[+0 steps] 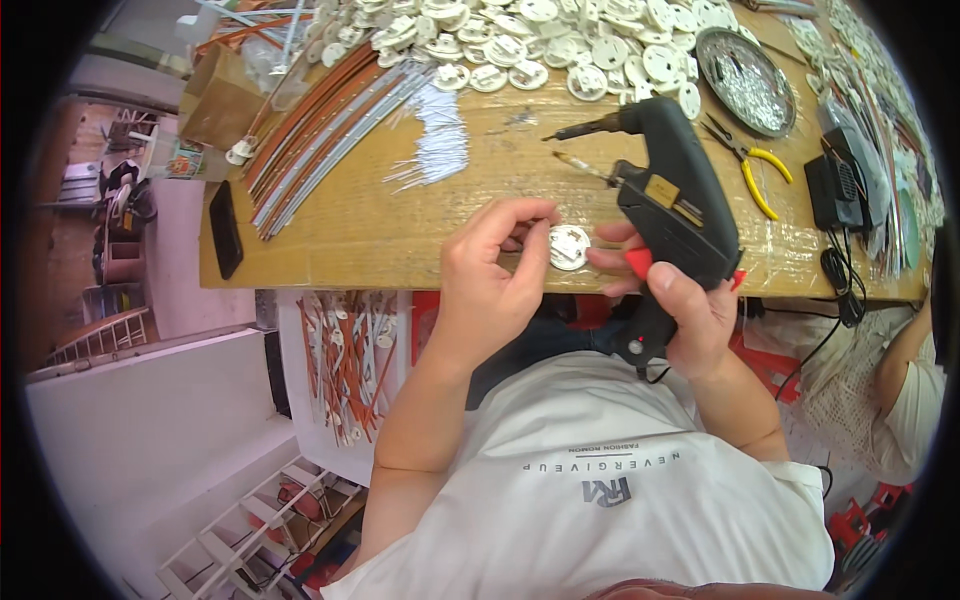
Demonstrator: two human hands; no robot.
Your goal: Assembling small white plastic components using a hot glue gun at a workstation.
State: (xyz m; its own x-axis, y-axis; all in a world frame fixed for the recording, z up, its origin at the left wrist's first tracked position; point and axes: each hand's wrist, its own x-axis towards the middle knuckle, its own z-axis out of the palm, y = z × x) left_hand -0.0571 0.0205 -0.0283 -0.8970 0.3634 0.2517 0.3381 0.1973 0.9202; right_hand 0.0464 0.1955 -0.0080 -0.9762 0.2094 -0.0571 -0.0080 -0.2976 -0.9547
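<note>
My right hand point(690, 310) is wrapped around the grip of a black soldering gun point(685, 190) with a red trigger. Its dark tip and a thin feed tube point left above the table. Fingertips of that hand reach the right side of a round white plastic disc point(569, 248) with small metal parts on it, at the table's near edge. At the disc's left side, my left hand point(500, 265) has thumb and forefinger bent together in a pinch. Whatever sits between those fingertips is too small or hidden to make out.
White discs point(600, 50) are heaped at the back. Brown and grey strips point(330, 135) and thin white wires point(437, 135) lie left. Rightward are a dish of small metal parts point(750, 85), yellow-handled pliers point(750, 165) and a black adapter point(837, 185). A phone point(226, 230) lies far left.
</note>
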